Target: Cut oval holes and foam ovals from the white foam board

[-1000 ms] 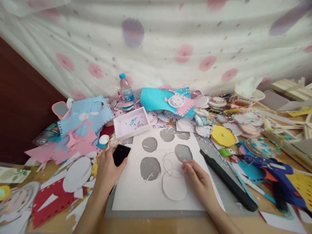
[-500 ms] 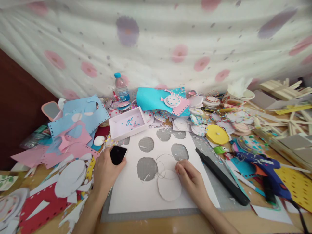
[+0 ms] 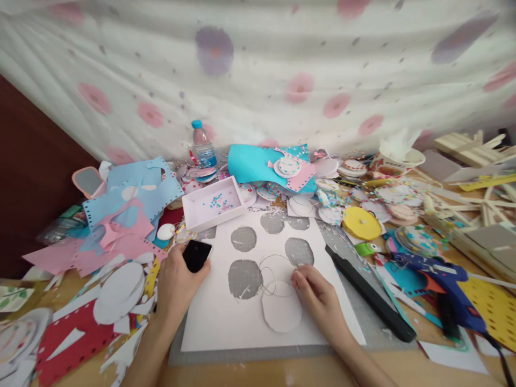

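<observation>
My left hand is closed round a phone with a dark screen, at the left edge of a white sheet of card. Several round holes are cut through the card, and grey mat shows in them. In a pinch, the fingers of my right hand hold a thin looped thread, which might be fine wire. Its loops lie over the card and across the top of a white paper disc. That disc rests on the card just left of my right hand.
A long black tool lies on the grey cutting mat at the right. Farther right is a blue glue gun. A shallow white box with confetti and a water bottle stand behind. Paper scraps crowd the left.
The view has shifted slightly, so everything sits a little farther right. Both hands keep the same hold and place on the card.
</observation>
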Action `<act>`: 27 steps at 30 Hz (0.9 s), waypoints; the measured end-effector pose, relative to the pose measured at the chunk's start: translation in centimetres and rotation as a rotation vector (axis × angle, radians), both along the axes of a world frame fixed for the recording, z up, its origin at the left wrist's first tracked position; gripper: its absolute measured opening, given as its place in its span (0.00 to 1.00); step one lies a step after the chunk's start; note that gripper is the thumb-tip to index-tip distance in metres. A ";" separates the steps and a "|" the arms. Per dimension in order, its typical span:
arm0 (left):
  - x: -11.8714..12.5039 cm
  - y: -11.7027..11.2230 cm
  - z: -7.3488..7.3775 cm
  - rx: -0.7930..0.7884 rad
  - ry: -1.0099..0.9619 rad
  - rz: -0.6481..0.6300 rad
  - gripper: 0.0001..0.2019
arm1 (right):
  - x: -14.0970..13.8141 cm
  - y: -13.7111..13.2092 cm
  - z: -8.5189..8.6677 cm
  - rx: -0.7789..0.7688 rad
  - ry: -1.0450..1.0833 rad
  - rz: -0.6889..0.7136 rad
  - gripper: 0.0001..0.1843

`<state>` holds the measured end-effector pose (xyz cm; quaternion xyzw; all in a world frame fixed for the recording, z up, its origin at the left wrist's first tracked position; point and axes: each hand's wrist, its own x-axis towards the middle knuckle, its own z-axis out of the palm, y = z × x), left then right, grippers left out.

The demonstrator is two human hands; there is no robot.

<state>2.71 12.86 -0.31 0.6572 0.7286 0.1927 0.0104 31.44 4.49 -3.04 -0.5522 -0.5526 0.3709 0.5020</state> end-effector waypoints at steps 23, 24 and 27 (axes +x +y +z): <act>-6.5 -1.2 3.8 0.004 0.103 0.186 0.41 | -0.6 -0.3 0.0 -0.031 -0.002 0.031 0.15; -6.8 -1.0 3.4 -0.005 0.141 0.183 0.41 | -0.5 -0.3 0.0 -0.030 0.007 0.027 0.15; -7.0 -0.9 2.4 -0.039 0.266 0.176 0.38 | -0.3 -0.3 0.2 -0.016 0.038 0.008 0.15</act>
